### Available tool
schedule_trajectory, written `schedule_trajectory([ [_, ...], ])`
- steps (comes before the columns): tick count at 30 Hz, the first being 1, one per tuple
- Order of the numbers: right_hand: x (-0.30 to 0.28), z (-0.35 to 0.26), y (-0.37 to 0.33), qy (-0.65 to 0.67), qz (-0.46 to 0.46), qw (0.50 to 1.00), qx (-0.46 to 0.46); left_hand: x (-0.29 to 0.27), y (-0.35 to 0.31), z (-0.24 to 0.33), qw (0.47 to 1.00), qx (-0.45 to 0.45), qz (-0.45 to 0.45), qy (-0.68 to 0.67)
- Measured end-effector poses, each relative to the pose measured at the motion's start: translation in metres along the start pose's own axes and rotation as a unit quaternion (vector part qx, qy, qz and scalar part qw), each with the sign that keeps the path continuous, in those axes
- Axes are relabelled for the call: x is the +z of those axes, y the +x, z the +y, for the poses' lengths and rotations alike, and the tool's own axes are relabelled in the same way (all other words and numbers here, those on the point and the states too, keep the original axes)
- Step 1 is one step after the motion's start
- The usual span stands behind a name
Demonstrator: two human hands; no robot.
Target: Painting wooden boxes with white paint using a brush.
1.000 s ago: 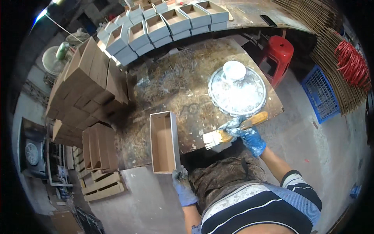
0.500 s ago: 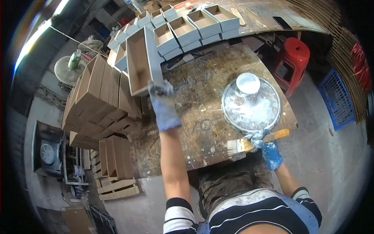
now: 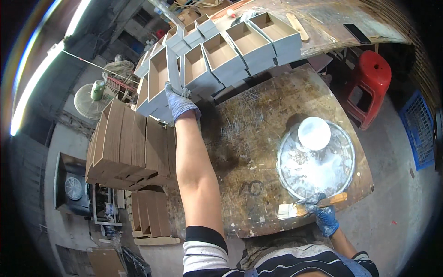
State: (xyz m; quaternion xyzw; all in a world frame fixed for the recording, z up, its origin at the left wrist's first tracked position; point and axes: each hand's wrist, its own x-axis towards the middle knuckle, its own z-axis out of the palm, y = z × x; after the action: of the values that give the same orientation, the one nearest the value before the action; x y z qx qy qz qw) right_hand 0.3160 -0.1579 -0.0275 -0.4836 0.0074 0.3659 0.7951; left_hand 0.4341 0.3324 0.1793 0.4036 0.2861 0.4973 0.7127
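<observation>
My left hand (image 3: 181, 102), in a paint-smeared glove, reaches far forward and is closed on the near right edge of an open drawer box (image 3: 156, 102). This box is brown inside and grey-white outside, and stands at the left end of a cluster of similar boxes (image 3: 227, 69). In a blue glove coated with white, my right hand (image 3: 321, 213) grips a paintbrush (image 3: 333, 199) by its wooden handle near the bench's front edge. Its white bristles point left. Just beyond that hand is a round, white-smeared lid-like disc (image 3: 287, 177) bearing a white tub (image 3: 314, 133).
Stacked brown unpainted boxes (image 3: 124, 138) stand on the left beside the worn wooden bench (image 3: 249, 152). Loose nails (image 3: 244, 113) lie beyond the middle. A phone (image 3: 356, 33) rests on the far table. Right of the bench are a red stool (image 3: 373, 74) and a blue crate (image 3: 417, 131).
My left hand has moved forward with the box, from above the bench to the left end of the painted boxes. My right hand still holds the paintbrush. The view has shifted.
</observation>
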Motion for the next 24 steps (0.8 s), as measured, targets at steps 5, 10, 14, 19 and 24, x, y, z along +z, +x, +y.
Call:
schedule_trajectory([
  [5,0.001,-0.007,0.008,-0.006,0.02,1.0,0.017,0.006,0.026,-0.009,1.0,0.003,0.009,0.022],
  [10,0.004,-0.004,0.013,0.044,0.042,0.998,0.01,0.009,0.032,-0.009,0.999,0.003,0.019,0.034],
  [14,-0.004,0.01,0.018,-0.032,0.051,0.998,-0.004,0.004,0.04,-0.006,0.999,0.003,0.02,0.038],
  [19,0.001,0.006,0.019,-0.074,0.064,0.995,0.023,-0.006,0.068,-0.008,0.996,-0.018,0.043,0.082],
  [24,-0.002,0.011,0.02,-0.04,0.07,0.996,0.027,-0.003,0.071,-0.01,0.995,-0.025,0.045,0.091],
])
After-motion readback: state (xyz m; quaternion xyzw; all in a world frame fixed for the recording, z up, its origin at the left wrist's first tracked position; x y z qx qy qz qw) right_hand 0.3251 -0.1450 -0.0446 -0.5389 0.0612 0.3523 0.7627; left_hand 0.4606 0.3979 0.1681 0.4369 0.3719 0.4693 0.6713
